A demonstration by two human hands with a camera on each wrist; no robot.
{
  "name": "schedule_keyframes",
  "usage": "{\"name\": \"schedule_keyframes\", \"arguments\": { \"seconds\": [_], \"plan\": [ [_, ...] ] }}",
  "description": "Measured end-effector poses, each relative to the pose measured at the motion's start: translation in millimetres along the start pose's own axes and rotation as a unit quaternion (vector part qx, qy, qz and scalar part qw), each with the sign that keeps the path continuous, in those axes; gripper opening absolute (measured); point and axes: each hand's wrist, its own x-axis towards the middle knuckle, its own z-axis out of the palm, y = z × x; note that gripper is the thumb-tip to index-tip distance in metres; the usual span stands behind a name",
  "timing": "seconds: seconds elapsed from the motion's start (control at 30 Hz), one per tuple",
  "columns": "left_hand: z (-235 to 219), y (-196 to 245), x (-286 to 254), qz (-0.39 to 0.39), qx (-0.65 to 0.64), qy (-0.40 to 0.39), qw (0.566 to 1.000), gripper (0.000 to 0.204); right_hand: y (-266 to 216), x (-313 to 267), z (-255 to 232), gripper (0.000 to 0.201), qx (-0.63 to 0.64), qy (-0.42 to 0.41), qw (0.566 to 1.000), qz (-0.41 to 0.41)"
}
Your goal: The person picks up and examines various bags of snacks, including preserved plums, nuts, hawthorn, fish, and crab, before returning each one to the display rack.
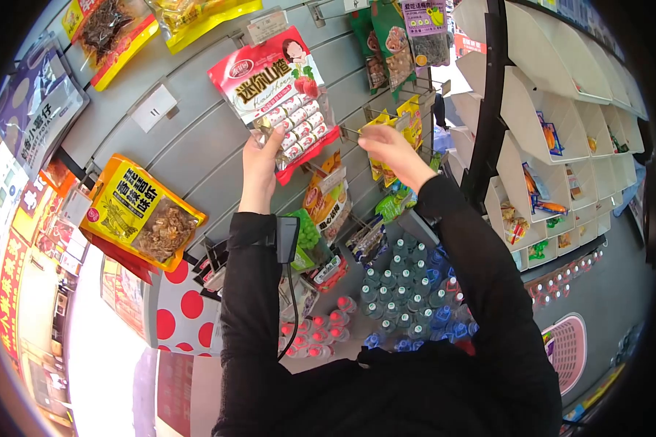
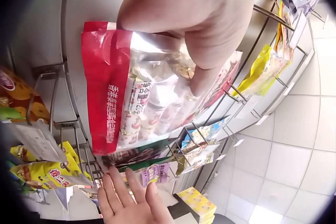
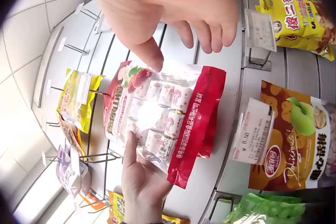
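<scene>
A red and white snack bag [image 1: 288, 98] with small wrapped rolls showing through its clear part hangs at the grey slatted wall. The left hand [image 1: 264, 164] grips its lower left side, thumb on the front. In the right wrist view the left hand [image 3: 142, 182] holds the bag [image 3: 157, 111] from below, its fingers hidden behind. To the right of the bag, apart from it, is the right hand [image 1: 395, 151], holding nothing; in the right wrist view the right hand [image 3: 173, 14] has its fingers spread and loosely bent. The left wrist view shows the bag [image 2: 152, 92] close up.
A yellow snack bag [image 1: 144, 211] hangs at lower left, an orange bag [image 1: 326, 197] below the held one. Metal hooks stick out from the wall. Bottles [image 1: 404, 291] stand on the floor; white bins [image 1: 561, 138] and a pink basket [image 1: 567, 349] are at right.
</scene>
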Motion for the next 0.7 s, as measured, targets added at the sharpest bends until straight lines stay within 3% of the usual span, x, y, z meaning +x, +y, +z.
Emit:
{"name": "schedule_keyframes", "arguments": {
  "seconds": [0.07, 0.27, 0.33, 0.43, 0.53, 0.6, 0.7],
  "plan": [
    [-3, -4, -3, 0.003, 0.016, 0.015, 1.0, 0.038, 5, -17, 0, 0.048, -0.007, 0.002, 1.0, -0.008],
    [-8, -19, -44, 0.041, 0.093, 0.102, 0.99, 0.043, 35, -100, -2, 0.027, 0.086, -0.135, 0.986, 0.056],
    [-7, -25, -74, 0.192, 0.235, 0.166, 0.938, 0.044, 58, -138, -11, 0.025, 0.085, -0.171, 0.978, 0.082],
    [9, -19, -136, 0.211, 0.292, 0.147, 0.921, 0.04, 98, -209, -27, 0.025, 0.074, -0.117, 0.982, 0.128],
    [34, -36, -205, 0.132, 0.224, 0.046, 0.965, 0.032, 140, -294, -47, 0.026, 0.058, -0.012, 0.99, 0.128],
    [47, -57, -238, 0.014, 0.158, -0.093, 0.983, 0.029, 144, -346, -50, 0.026, 0.064, 0.096, 0.976, 0.183],
    [68, -101, -275, -0.159, 0.161, -0.3, 0.927, 0.027, 134, -420, -48, 0.025, 0.079, 0.24, 0.937, 0.239]
  ]
}}
